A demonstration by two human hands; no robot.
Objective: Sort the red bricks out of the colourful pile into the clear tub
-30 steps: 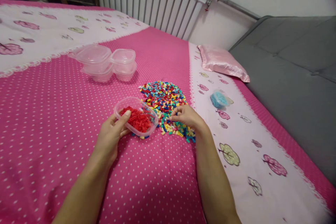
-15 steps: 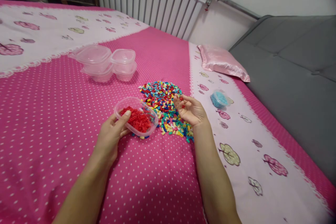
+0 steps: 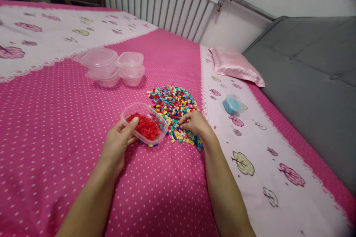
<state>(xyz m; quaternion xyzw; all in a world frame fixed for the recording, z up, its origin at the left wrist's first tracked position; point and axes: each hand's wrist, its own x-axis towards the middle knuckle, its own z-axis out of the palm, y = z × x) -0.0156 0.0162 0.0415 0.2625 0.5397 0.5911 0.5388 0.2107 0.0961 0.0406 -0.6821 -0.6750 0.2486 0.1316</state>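
Observation:
My left hand (image 3: 118,140) grips a clear plastic container (image 3: 164,133), its thumb over the near rim. Inside lie many small red building bricks (image 3: 148,127). A flat pile of mixed-colour building bricks (image 3: 174,100) spreads on the bed just beyond and to the right of the container. Over the right part of this pile is my right hand (image 3: 193,122), palm down, with its fingers curled and their tips touching the bricks. Whatever is between those fingers is hidden.
Clear containers (image 3: 102,61) stand stacked at the back left on the pink dotted bedspread (image 3: 55,118). To the right sits a small container of blue bricks (image 3: 232,104). Behind it are a pink pillow (image 3: 236,66) and a grey headboard (image 3: 306,66). A radiator (image 3: 161,2) lines the wall.
My right hand has turned from palm up, with red bricks showing in it, to palm down, and has lowered onto the pile. My left hand and the container have stayed put.

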